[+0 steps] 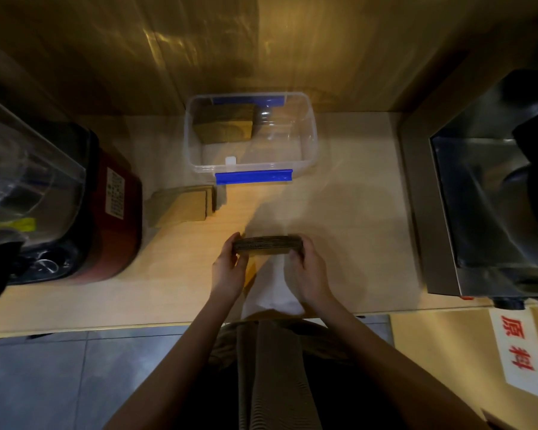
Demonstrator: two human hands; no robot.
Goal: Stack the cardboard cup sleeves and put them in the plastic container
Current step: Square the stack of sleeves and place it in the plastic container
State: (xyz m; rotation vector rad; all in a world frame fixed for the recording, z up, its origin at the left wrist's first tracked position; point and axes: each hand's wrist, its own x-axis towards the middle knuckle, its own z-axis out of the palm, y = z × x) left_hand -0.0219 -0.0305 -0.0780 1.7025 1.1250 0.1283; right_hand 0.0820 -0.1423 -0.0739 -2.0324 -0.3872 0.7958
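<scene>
A stack of brown cardboard cup sleeves (268, 244) is held on edge above the counter near its front. My left hand (229, 271) grips the stack's left end and my right hand (308, 271) grips its right end. A clear plastic container (308, 131) with blue clips stands at the back of the counter, lid off. Inside it, in the back left corner, a stack of sleeves (222, 124) stands. Another loose pile of flat sleeves (184, 204) lies on the counter, left of the container's front.
A red appliance with a clear lid (75, 197) fills the left side. A steel machine (485, 197) stands on the right. A white sheet (271, 287) lies under my hands at the counter's front edge. A wooden wall rises behind the container.
</scene>
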